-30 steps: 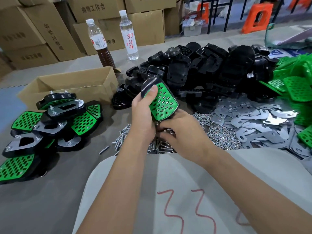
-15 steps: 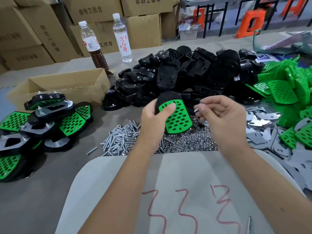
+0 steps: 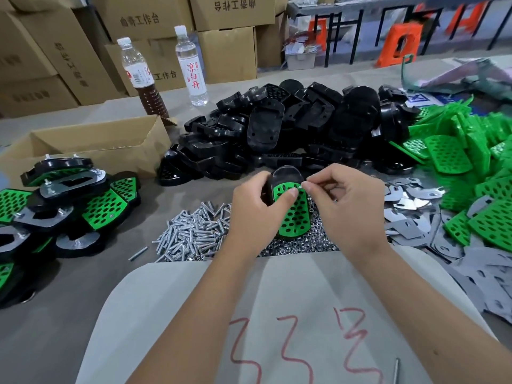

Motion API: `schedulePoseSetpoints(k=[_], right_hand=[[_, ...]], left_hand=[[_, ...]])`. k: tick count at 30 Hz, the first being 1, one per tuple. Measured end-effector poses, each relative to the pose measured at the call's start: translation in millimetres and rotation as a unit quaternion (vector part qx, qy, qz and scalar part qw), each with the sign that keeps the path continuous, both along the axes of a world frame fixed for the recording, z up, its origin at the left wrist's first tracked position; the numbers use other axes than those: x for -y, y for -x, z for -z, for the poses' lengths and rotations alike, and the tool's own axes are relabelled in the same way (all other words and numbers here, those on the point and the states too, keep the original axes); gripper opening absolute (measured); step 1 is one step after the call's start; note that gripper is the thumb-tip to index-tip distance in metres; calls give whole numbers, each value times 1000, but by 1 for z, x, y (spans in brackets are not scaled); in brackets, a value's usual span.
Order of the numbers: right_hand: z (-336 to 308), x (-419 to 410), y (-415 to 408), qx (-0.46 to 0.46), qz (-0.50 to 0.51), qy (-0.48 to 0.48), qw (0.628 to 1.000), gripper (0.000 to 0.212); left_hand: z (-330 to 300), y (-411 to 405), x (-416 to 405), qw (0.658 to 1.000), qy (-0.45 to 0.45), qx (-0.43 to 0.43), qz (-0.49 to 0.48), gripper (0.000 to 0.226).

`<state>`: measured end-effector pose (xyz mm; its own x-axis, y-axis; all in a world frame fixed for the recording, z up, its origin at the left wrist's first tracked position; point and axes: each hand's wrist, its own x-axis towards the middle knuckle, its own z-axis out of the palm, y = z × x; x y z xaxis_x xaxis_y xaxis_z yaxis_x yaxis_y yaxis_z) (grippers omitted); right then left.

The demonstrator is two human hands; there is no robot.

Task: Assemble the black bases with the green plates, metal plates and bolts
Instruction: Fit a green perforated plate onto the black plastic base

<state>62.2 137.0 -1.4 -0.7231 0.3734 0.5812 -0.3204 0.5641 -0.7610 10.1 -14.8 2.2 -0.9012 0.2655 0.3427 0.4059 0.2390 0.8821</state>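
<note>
My left hand [image 3: 260, 209] grips a black base [image 3: 285, 173] with a perforated green plate [image 3: 295, 214] on it, thumb pressed on the plate's upper part. My right hand [image 3: 349, 206] pinches a small bolt [image 3: 300, 186] at the plate's top right corner. Below the hands lie a heap of loose bolts [image 3: 191, 234] and a heap of nuts [image 3: 299, 246]. Behind them is a pile of black bases [image 3: 291, 128]. Green plates [image 3: 471, 162] are heaped at the right, with metal plates [image 3: 410, 217] spread in front of them.
Several finished assemblies [image 3: 63, 206] lie at the left beside an open cardboard box [image 3: 91, 142]. Two bottles [image 3: 191, 65] stand at the back before stacked cartons. A pale sheet with red marks [image 3: 277, 314] covers the near edge, a single bolt [image 3: 396, 370] on it.
My right hand rose from the bolt heap with a bolt and moved to the plate's top corner. My left hand tilted the base and plate more upright.
</note>
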Motion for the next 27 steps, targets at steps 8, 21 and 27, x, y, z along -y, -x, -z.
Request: schedulePoseSetpoints(k=[8,21,27], right_hand=[[3,6,0,7,2,-8,1000,15],[0,9,1,29,-4,-15,999,22],[2,4,2,44,-28,20,998,23]], left_hand=[[2,-3,-2,997,-3,-72,-16,22],[4,-1,-3,992,10,-126,-26,21],[6,-1,-2,991,13,-130,-25,22]])
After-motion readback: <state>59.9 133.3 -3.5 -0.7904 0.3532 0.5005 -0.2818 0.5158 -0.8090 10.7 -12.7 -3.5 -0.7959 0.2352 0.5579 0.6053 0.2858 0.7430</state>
